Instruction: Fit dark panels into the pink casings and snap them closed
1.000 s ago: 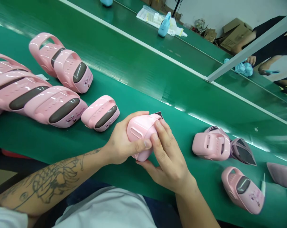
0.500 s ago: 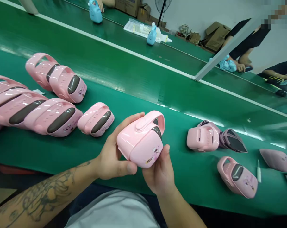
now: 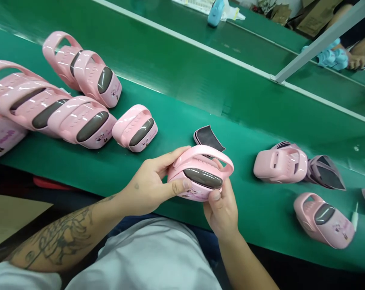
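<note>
Setting: a green desk (image 3: 245, 117), bounded by a white rail (image 3: 200, 46), with a second green desk (image 3: 260, 48) beyond it.

Background: cardboard boxes (image 3: 318, 16) at upper right; a co-worker's hand (image 3: 355, 61) beside a blue case (image 3: 331, 59); another blue case (image 3: 215, 12) on the second desk.

Foreground: the person's white shirt (image 3: 140, 257) at the lower edge; a tattoo (image 3: 61, 237) on the left forearm.

Left group: a cluster of pink cases (image 3: 82, 121) lying on the desk, dark oval panels showing, with a single pink case (image 3: 135, 128) just to its right.

Right group: a pink case (image 3: 280, 165) touching a mauve shell (image 3: 324, 173); nearer the desk edge, a pink case (image 3: 322, 219) just beside a white stick (image 3: 355, 216).

Held case: pink, with arched handle and dark oval panel uppermost, held over the desk's near edge at centre.

Left hand (image 3: 149, 181): grasping the held case (image 3: 197, 173) at its left end, thumb across the front.

Right hand (image 3: 221, 207): grasping its right end, thumb against the panel's lower edge.

Dark pad (image 3: 208, 139): flat on the desk, just beyond the held case.
</note>
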Available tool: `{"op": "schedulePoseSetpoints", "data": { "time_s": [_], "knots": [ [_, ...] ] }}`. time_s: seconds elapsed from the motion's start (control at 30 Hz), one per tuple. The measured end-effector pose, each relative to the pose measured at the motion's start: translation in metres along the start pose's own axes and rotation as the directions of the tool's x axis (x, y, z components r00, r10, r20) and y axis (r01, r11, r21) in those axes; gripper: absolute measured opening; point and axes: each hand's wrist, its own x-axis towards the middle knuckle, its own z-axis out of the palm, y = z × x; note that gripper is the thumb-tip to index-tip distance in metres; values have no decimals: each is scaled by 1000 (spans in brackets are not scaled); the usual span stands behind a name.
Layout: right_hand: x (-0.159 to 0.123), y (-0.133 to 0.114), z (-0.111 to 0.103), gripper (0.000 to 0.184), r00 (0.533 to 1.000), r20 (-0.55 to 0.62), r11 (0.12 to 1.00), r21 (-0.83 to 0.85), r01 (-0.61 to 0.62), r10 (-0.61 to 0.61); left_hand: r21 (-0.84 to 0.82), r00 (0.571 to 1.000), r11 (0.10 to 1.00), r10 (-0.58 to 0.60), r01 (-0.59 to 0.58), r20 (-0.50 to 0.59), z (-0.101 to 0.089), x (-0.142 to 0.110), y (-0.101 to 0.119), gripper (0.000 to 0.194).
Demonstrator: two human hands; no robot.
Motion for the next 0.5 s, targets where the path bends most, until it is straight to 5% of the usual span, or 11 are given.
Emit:
{"op": "schedulePoseSetpoints", "data": {
  "time_s": [0.37, 0.5],
  "knots": [
    [4, -5, -6, 71, 1000, 19, 1000, 21, 20, -21, -12, 997, 1000, 11, -12, -78, -2, 1, -5, 76],
    [5, -4, -2, 67, 1000, -17, 1000, 23, 9, -9, 1, 995, 996, 95, -95, -43, -9, 9, -11, 61]
  ]
}}
